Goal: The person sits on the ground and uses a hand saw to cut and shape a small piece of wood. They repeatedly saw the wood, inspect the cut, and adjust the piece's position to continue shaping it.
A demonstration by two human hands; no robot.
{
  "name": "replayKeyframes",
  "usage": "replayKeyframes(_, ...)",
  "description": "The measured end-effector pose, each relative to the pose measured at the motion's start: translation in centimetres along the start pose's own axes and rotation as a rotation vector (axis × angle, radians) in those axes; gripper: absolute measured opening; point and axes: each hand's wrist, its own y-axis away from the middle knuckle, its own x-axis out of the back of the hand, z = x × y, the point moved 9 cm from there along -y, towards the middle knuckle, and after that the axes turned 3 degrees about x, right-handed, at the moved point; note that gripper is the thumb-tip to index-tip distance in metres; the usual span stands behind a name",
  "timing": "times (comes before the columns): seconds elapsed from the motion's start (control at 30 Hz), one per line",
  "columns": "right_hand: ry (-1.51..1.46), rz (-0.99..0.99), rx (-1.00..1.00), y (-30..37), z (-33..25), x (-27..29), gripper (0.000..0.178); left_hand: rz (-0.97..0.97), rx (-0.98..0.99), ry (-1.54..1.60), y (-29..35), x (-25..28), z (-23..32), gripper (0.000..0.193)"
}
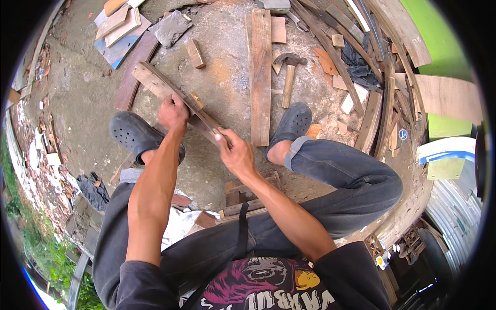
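Observation:
A narrow wooden board (154, 82) slants between my feet, its far end pointing up and left. My left hand (173, 112) is closed at the board's left edge, about halfway along. At the near end my right hand (236, 151) is wrapped round a long, slim piece lying along the board. Whether that piece is part of the board or a separate strip, I cannot tell. A small light wooden piece (196, 100) sticks out at the right edge, between the two hands. My fingers hide part of the wood they grip.
A long plank (259, 77) lies right of centre, with a claw hammer (289, 77) beside it. Near the far side are a small wood block (195, 53), a grey stone slab (170, 28) and stacked offcuts (123, 26). Long timbers (385, 111) pile up on the right.

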Motion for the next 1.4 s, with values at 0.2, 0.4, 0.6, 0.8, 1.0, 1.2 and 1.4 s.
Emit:
replayKeyframes(0.2, -0.138, 0.107, -0.055, 0.0, 1.4, 0.4, 0.034, 0.046, -0.021, 0.032, -0.5, 0.1, 0.0, 0.050)
replayKeyframes(0.4, -0.095, 0.129, -0.028, 0.4, 2.7, 1.1, 0.035, 0.053, -0.028, 0.036, 0.1, 0.5, 0.3, 0.052)
replayKeyframes(0.6, -0.067, 0.069, -0.092, 0.8, 2.1, 1.3, 0.034, 0.051, -0.278, 0.113, 0.6, 0.9, 1.7, 0.040)
replayKeyframes(0.8, -0.016, 0.092, 0.013, 1.7, 2.2, 1.2, 0.034, 0.067, -0.555, -0.010, 1.9, 0.7, 2.6, 0.034)
replayKeyframes(1.0, -0.048, 0.070, -0.008, 3.5, 4.3, 1.4, 0.033, 0.060, -0.549, -0.023, 1.8, 0.3, 2.7, 0.034)
replayKeyframes(1.2, -0.020, 0.047, -0.012, 3.6, 4.9, 1.8, 0.033, 0.071, -0.568, -0.008, 1.9, 0.4, 2.7, 0.031)
replayKeyframes(1.4, -0.038, 0.064, 0.006, 4.9, 4.5, 2.3, 0.032, 0.077, -0.560, -0.014, 1.9, 0.3, 2.7, 0.029)
